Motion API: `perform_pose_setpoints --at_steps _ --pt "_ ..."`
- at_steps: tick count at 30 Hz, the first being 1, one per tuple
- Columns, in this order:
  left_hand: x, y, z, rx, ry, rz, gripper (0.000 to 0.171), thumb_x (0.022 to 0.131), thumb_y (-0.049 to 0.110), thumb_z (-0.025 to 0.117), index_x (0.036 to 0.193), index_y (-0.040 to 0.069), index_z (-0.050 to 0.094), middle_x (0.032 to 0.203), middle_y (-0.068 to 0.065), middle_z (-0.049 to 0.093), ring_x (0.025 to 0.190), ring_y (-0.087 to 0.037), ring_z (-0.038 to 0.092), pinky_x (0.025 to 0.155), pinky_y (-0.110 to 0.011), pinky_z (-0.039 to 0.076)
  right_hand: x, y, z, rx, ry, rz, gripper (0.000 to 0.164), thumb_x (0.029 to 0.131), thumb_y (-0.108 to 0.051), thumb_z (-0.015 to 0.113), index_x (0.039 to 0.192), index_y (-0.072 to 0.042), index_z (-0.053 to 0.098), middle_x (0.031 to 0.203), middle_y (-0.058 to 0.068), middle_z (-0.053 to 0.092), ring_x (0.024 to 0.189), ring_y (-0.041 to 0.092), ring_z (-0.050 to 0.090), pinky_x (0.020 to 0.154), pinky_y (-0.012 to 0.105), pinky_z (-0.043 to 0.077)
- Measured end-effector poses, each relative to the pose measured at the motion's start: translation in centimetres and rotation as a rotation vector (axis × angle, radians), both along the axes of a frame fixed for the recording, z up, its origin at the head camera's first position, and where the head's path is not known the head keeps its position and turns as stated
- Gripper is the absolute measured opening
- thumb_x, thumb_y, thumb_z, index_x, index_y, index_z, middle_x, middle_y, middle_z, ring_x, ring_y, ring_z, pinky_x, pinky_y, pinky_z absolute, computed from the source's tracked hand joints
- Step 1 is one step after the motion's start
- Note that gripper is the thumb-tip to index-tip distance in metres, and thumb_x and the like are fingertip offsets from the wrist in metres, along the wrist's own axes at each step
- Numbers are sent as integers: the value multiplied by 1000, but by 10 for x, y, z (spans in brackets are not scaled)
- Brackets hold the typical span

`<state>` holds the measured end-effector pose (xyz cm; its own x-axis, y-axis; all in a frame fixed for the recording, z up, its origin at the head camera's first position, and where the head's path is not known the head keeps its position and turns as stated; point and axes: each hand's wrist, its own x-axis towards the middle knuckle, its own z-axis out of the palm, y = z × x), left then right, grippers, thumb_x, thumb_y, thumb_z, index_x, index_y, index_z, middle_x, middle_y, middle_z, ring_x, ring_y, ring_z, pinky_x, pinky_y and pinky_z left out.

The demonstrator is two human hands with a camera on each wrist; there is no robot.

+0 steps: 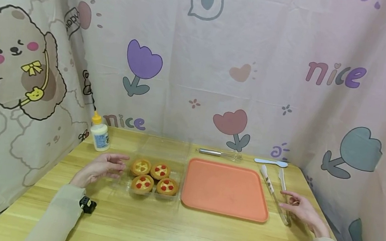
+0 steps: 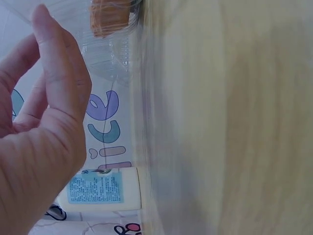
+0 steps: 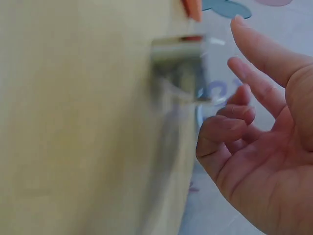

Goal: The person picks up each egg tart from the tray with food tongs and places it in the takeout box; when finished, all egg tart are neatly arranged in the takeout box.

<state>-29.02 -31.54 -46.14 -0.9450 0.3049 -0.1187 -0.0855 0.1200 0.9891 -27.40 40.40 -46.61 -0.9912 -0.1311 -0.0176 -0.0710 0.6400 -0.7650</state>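
Several small tarts (image 1: 142,184) with red and yellow toppings sit in a clear plastic box (image 1: 181,171), its lid (image 1: 166,147) raised at the back. Just left of the box is my left hand (image 1: 100,168), thumb and fingers apart and holding nothing. A pair of metal tongs (image 1: 271,189) lies at the right with its arms spread. My right hand (image 1: 302,211) hovers at the tongs' right side near the joined end. In the right wrist view the tongs' end (image 3: 180,68) is apart from the loosely bent fingers (image 3: 261,88); nothing is held.
An orange tray (image 1: 226,189) lies between the box and the tongs. Behind it are a whisk (image 1: 210,152) and a pale blue spatula-like utensil (image 1: 270,162). A white bottle with a yellow cap (image 1: 100,137) stands at the back left. A printed curtain (image 1: 198,77) borders the table.
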Motion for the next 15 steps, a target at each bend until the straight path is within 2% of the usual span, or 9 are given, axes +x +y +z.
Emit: perform_pose_setpoints --at_steps 2,4,9,12,15 --pt "0 0 -1 -2 6 -2 60 94 8 62 144 -10 35 112 -14 68 94 -23 68 83 -36 61 -2 -6 4 14 22 15 58 88 -21 73 137 3 52 93 7 53 77 10 49 59 23 45" --pt "0 -1 -1 -5 12 -4 59 95 8 62 144 -10 35 112 -13 68 95 -23 68 83 -37 61 -3 -12 8 7 8 35 56 89 -22 72 136 1 53 95 9 59 76 10 51 57 23 46" --pt "-1 0 0 -37 19 -2 60 97 15 62 145 -7 35 116 -15 65 98 -24 66 86 -39 59 -8 -28 17 -73 -96 105 58 92 -25 69 140 1 49 104 18 64 56 6 44 44 21 38" --pt "-1 1 2 -66 20 38 59 96 20 62 144 -4 38 120 -17 64 100 -24 66 86 -38 59 -12 -41 19 -115 -127 151 58 94 -25 67 141 2 47 107 21 64 50 5 38 42 20 36" --pt "-1 3 3 -88 26 83 58 96 20 63 144 -4 40 126 -23 59 100 -23 65 85 -35 59 -18 -57 17 -149 -139 212 55 95 -22 65 140 4 47 104 22 65 50 6 39 42 21 36"
